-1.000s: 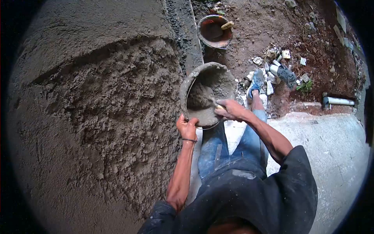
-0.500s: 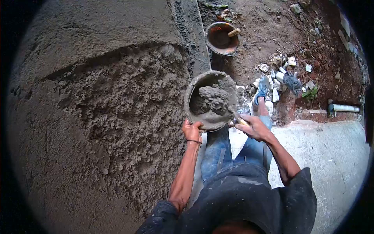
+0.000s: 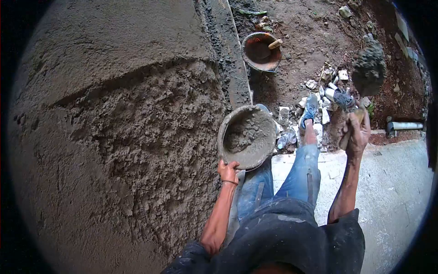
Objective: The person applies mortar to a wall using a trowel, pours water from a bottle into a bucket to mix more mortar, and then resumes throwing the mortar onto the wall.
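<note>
My left hand grips the near rim of a round, mortar-smeared bucket, tilted so that its inside shows. Some wet mortar clings inside it. Out to the right, my right hand is closed round the handle of a trowel. A load of mortar covers the trowel's blade, which points away from me. To the left of the bucket lies a wall surface with rough, lumpy mortar in its middle and smoother mortar around it.
A second bucket with a wooden-handled tool in it stands on the soil beyond. Broken rubble and a clear plastic bottle lie by my foot. A white pipe is at the right, beside a pale concrete slab.
My right hand has swung from the bucket out to the right, lifting mortar on the trowel. Less mortar is left in the bucket, which sits slightly lower in view.
</note>
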`<state>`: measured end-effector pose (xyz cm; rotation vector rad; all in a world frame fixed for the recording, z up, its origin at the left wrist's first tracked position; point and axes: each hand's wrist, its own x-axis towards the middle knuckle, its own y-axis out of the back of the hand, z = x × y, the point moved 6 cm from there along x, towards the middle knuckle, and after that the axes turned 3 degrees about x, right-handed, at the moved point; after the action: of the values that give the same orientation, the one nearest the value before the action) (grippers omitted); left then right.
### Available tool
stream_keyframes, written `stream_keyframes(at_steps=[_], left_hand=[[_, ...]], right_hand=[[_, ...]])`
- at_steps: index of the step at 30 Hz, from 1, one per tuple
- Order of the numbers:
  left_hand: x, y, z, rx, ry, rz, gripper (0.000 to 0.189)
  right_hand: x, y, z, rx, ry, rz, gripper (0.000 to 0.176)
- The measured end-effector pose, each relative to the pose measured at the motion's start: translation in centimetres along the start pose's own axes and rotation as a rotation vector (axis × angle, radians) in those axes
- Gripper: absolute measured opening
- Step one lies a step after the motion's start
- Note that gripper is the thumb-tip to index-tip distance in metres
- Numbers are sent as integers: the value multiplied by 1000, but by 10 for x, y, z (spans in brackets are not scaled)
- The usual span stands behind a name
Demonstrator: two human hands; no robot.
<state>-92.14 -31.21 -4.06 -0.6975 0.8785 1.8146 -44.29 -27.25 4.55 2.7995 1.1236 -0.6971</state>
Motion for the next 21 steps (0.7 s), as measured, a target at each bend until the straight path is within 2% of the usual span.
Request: stream_keyframes(at_steps=[5, 9, 10, 12, 13, 14, 15, 16, 17, 18, 20, 21], left_hand=[[-17, 32, -13, -5, 53, 113, 40], [-31, 45, -15, -48, 51, 141, 41], [-32, 49, -18, -105, 35, 142, 39], [-33, 60, -24, -78, 38, 157, 40], [-40, 60, -22, -63, 66, 180, 39], [-51, 71, -24, 17, 155, 190, 38], [-53, 59, -18, -90, 91, 151, 34], [-42, 65, -29, -64, 42, 145, 30], [-31, 72, -41, -39, -7, 140, 26], [-27, 72, -45, -18, -13, 152, 27], [-26, 56, -40, 0, 30, 159, 30], [-27, 46, -37, 7, 65, 159, 32]], right_hand=[[2, -2, 18, -34, -33, 43, 39], [-10, -37, 35, 56, -154, -112, 40], [-15, -50, 37, 196, -198, -164, 39], [-25, -68, 35, 202, -279, -242, 42], [-31, -59, 54, 22, -292, -234, 41], [-31, -58, 55, -84, -212, -257, 42], [-31, -57, 58, -191, -131, -272, 43], [-37, -71, 36, -211, -186, -307, 45], [-41, -70, 53, -129, -284, -343, 47], [-46, -69, 49, -172, -286, -301, 44], [-43, -73, 62, 10, -233, -381, 45], [-52, -88, 19, 118, -273, -440, 44]])
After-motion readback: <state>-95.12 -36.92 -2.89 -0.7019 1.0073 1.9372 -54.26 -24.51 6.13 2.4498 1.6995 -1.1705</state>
